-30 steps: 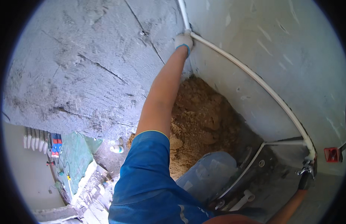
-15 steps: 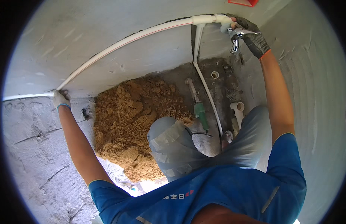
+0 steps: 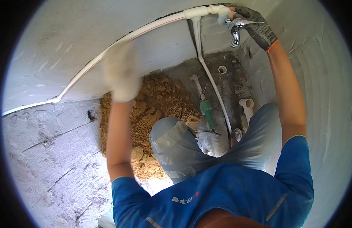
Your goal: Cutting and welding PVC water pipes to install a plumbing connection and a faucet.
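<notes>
A white pipe with a red stripe (image 3: 84, 72) runs along the wall, with a tee fitting (image 3: 194, 13) near its right end. At that end hangs a chrome faucet (image 3: 236, 31). My right hand (image 3: 254, 26), in a dark knit glove with an orange cuff, is closed around the elbow behind the faucet; some fingers are hidden by it. My left hand (image 3: 122, 72), in a whitish glove, is smeared by motion just in front of the pipe's middle, so its fingers do not show. Whether it touches the pipe I cannot tell.
Below lies a heap of yellow-brown sand (image 3: 160, 98). Right of it are a green power tool (image 3: 207, 112), a thin white pipe (image 3: 214, 87) running down from the tee, a round pipe opening (image 3: 222, 70) and a white drain elbow (image 3: 247, 106). A bare wall (image 3: 316, 98) stands at right.
My left hand has let go of the pipe's bend at the far left and swung rightward along the pipe. The right hand stays at the faucet end, which sits slightly higher and more left in view.
</notes>
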